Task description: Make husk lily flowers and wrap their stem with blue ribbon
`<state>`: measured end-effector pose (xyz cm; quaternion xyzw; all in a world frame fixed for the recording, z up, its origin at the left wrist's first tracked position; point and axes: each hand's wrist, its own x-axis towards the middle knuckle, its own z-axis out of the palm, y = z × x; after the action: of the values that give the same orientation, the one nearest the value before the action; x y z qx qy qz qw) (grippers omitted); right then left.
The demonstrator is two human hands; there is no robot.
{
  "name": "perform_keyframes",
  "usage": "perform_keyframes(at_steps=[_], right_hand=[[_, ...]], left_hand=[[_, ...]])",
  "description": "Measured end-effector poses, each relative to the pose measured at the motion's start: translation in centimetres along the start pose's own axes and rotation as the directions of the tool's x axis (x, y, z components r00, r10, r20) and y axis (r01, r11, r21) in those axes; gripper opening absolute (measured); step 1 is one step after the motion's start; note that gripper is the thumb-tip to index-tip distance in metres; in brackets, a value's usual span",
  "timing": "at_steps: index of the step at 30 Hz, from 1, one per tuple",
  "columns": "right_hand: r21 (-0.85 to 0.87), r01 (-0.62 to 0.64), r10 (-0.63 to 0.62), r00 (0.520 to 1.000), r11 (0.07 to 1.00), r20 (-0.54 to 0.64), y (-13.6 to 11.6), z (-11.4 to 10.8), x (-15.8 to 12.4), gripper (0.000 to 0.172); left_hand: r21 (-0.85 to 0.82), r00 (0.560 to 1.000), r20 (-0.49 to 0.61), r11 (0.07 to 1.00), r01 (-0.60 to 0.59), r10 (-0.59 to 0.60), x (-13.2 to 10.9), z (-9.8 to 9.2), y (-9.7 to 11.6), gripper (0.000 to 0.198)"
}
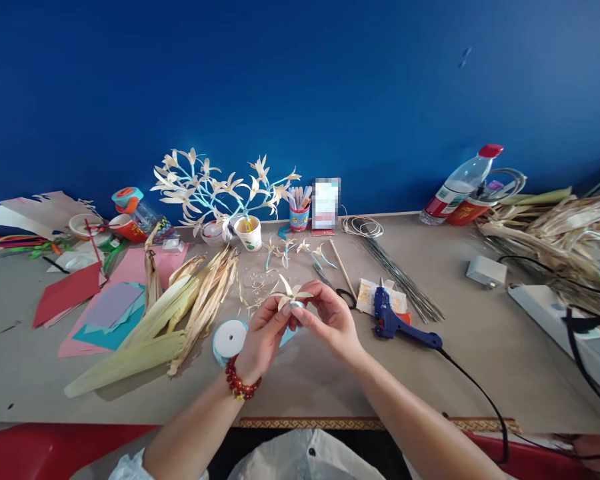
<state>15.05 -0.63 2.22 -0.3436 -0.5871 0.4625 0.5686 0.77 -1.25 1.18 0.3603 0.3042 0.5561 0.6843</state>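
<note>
A pale corn-husk flower point(291, 293) with pointed petals is pinched between my two hands above the middle of the desk. My left hand point(263, 333), with a red bead bracelet at its wrist, grips the flower's base from the left. Closing in from the other side, my right hand point(333, 320) has thumb and fingers pressed at the same base, where something light blue shows. A strip of light blue tape point(290, 335) shows below the hands. Beside my left wrist lies a light blue tape roll point(230, 339). The flower's underside is hidden by fingers.
Corn husks point(155, 313) and coloured paper point(70, 293) lie to the left. A blue glue gun point(393, 317) with a trailing cord, scissors point(347, 297) and wires point(405, 280) lie to the right. Behind stand a paper cup point(249, 235) of husk-flower branches and a bottle point(457, 187).
</note>
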Motion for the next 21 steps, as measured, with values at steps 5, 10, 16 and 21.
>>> perform_keyframes(at_steps=[5,10,16,21], right_hand=[[-0.226,0.184,-0.228,0.956,0.956,-0.184,-0.6,-0.1,-0.4,0.010],[-0.366,0.246,-0.274,0.961,0.898,-0.027,-0.7,0.6,-1.2,0.007],[-0.399,0.228,-0.280,0.957,0.888,-0.076,-0.2,1.0,-1.3,0.008],[-0.316,0.234,-0.286,0.949,0.920,-0.130,-0.3,0.3,-0.6,0.005]], left_hand=[[-0.010,0.995,-0.086,0.999,-0.045,0.044,0.2,0.0,0.2,0.012],[-0.030,0.990,-0.132,0.998,-0.050,0.045,0.3,-0.1,0.5,0.013],[-0.062,0.988,-0.148,0.997,-0.042,0.032,0.3,-0.3,0.5,0.012],[-0.051,0.997,-0.083,0.999,-0.007,0.002,0.2,-0.1,0.5,0.013]])
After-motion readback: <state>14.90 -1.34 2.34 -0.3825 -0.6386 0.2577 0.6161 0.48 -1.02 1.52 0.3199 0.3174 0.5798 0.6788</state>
